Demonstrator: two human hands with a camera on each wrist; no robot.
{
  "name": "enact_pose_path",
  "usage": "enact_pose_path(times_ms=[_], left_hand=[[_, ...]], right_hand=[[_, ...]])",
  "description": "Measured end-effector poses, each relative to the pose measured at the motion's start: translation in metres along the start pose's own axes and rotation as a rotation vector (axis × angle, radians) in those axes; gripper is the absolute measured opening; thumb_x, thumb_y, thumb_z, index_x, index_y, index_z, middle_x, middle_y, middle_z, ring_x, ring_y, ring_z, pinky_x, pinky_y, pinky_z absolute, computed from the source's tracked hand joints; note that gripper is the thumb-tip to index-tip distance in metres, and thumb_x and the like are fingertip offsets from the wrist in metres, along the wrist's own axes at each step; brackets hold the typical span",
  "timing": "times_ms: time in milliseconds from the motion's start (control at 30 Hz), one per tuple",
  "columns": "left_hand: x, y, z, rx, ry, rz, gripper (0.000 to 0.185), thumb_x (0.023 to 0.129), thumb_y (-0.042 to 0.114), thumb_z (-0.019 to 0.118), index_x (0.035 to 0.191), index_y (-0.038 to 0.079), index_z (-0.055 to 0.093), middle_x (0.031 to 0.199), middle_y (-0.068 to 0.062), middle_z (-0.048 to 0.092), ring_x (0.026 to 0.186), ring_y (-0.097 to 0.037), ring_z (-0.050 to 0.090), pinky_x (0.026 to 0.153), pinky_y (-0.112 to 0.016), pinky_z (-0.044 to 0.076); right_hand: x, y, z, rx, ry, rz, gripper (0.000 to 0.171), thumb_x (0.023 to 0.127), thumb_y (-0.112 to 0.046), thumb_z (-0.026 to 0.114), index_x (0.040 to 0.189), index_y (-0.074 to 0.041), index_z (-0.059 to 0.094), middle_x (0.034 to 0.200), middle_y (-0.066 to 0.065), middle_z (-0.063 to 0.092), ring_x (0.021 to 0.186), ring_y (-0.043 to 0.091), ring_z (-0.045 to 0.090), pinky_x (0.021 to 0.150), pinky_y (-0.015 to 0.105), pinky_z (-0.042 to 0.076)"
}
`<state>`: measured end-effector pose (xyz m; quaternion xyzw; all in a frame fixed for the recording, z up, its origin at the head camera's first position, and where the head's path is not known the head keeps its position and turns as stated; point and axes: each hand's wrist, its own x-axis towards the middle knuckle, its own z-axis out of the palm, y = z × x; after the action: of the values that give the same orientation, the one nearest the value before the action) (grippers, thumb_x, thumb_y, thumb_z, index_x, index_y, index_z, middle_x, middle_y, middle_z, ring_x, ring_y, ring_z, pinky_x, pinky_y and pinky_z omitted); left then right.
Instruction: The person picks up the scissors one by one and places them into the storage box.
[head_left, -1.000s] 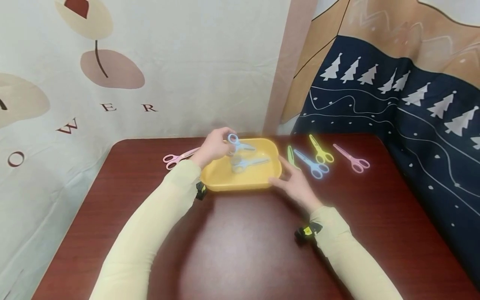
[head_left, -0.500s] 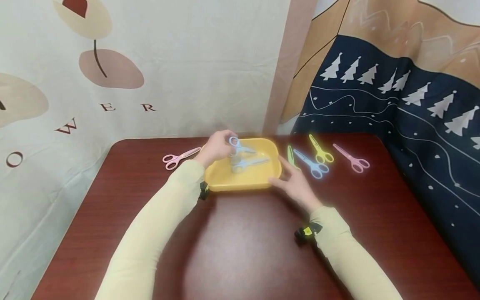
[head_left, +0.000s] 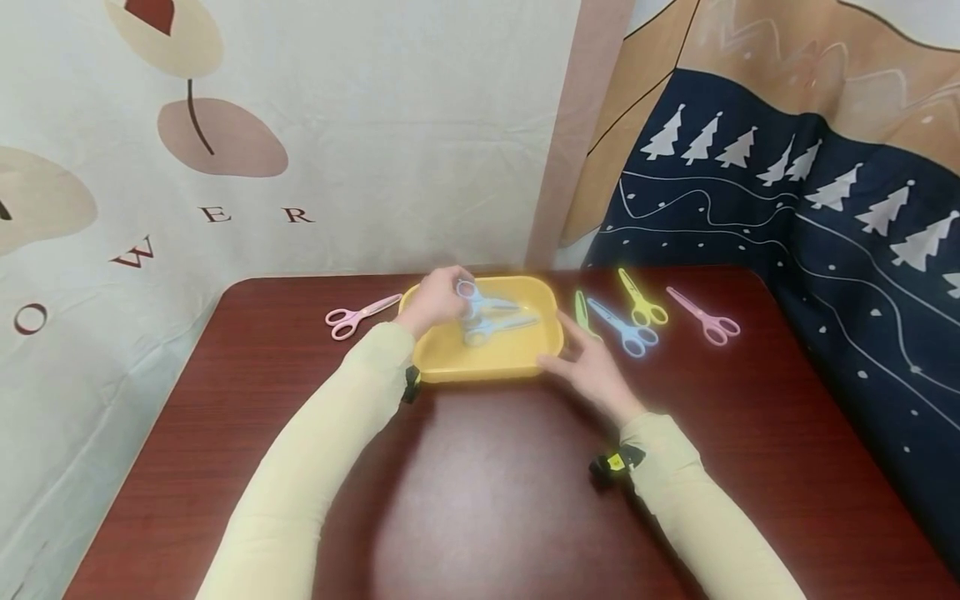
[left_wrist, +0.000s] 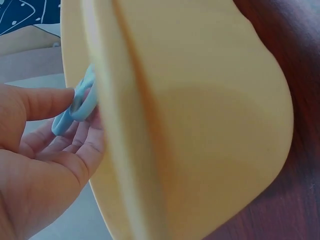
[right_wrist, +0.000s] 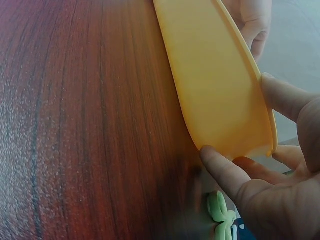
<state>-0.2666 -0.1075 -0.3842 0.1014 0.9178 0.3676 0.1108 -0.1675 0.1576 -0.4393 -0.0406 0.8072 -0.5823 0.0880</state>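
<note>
My left hand pinches light blue scissors by the finger loops over the left part of the yellow tray, blades pointing right. In the left wrist view, thumb and fingers close on a blue loop behind the tray's rim. A second pair of blue scissors lies in the tray, overlapped by the held pair in the head view. My right hand holds the tray's right end. The right wrist view has its digits spread around that end, one fingertip at the lower corner.
Pink scissors lie left of the tray on the dark red table. To its right are green scissors partly behind my right hand, blue scissors, yellow-green scissors and pink scissors. Patterned cloth hangs behind.
My left hand has shifted a little right and lower with the blue scissors, bringing them closer to the pair in the tray. The right hand and tray stay put.
</note>
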Motion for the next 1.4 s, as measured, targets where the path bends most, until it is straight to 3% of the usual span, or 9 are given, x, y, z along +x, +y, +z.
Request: enact_pose_path(times_ms=[267,567,1033,1400], left_hand=[[-0.002,-0.004,0.001,0.031,-0.053,0.004,0.057,0.081,0.001,0.065,0.137,-0.001,0.058,0.133,-0.019,0.065,0.126,-0.034,0.059,0.109,-0.046,0.046],[-0.006,-0.004,-0.002,0.101,-0.110,-0.006,0.054,0.086,0.007,0.062,0.139,-0.003,0.055,0.139,-0.021,0.061,0.132,-0.035,0.056,0.112,-0.045,0.045],[-0.010,-0.007,-0.001,0.141,-0.138,-0.040,0.062,0.084,0.009,0.066,0.142,-0.005,0.051,0.137,-0.022,0.061,0.127,-0.035,0.057,0.111,-0.045,0.045],[-0.020,-0.001,-0.010,0.217,-0.164,-0.064,0.065,0.088,0.017,0.066,0.148,-0.003,0.049,0.143,-0.020,0.059,0.123,-0.033,0.057,0.109,-0.044,0.045]], right_hand=[[0.000,0.001,0.000,0.008,-0.001,-0.001,0.091,0.089,-0.020,0.082,0.164,-0.022,0.031,0.164,0.009,0.039,0.134,0.033,0.057,0.100,0.037,0.055],[0.001,0.001,0.001,0.017,-0.003,0.003,0.090,0.089,-0.020,0.082,0.164,-0.023,0.031,0.165,0.009,0.038,0.135,0.033,0.057,0.099,0.036,0.055],[-0.002,0.000,0.001,0.006,-0.003,0.007,0.089,0.090,-0.020,0.081,0.164,-0.023,0.030,0.166,0.009,0.035,0.135,0.034,0.056,0.101,0.038,0.054],[-0.002,-0.001,0.001,0.030,-0.004,0.006,0.089,0.091,-0.019,0.080,0.164,-0.023,0.030,0.166,0.010,0.036,0.136,0.034,0.056,0.101,0.037,0.054]])
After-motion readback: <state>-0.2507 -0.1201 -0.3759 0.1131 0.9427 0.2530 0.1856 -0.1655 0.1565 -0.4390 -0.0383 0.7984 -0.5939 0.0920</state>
